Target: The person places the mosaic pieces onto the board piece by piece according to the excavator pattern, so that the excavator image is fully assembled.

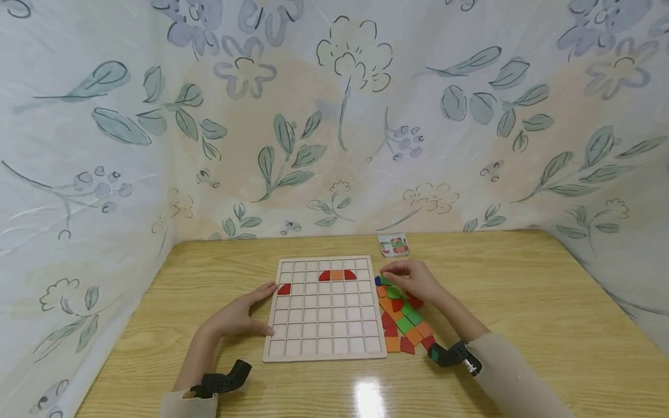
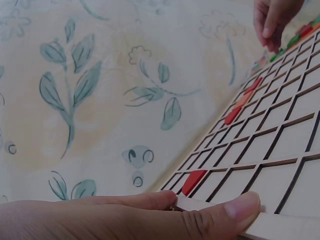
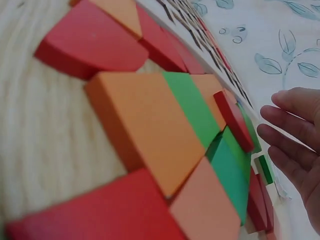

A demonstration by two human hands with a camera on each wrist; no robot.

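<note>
A light wooden grid board (image 1: 271, 351) lies on the table. Its second row from the back holds an orange square (image 1: 337, 275) between two red rounded tiles, and a red rounded tile (image 1: 284, 289) sits in the leftmost cell one row nearer. My left hand (image 1: 237, 313) rests against the board's left edge, thumb and fingers spread; in the left wrist view the thumb lies on the rim. My right hand (image 1: 415, 280) hovers over the far end of a pile of loose tiles (image 1: 412, 314). Its fingers are loosely bent close to a green tile, and no tile shows between them.
Red, orange, green and a few blue tiles overlap along the board's right side. Behind them lies a small card (image 1: 394, 245) with a coloured grid pattern. A floral cloth (image 1: 334, 128) hangs behind the wooden table (image 1: 219, 255). Each wrist wears a black camera mount.
</note>
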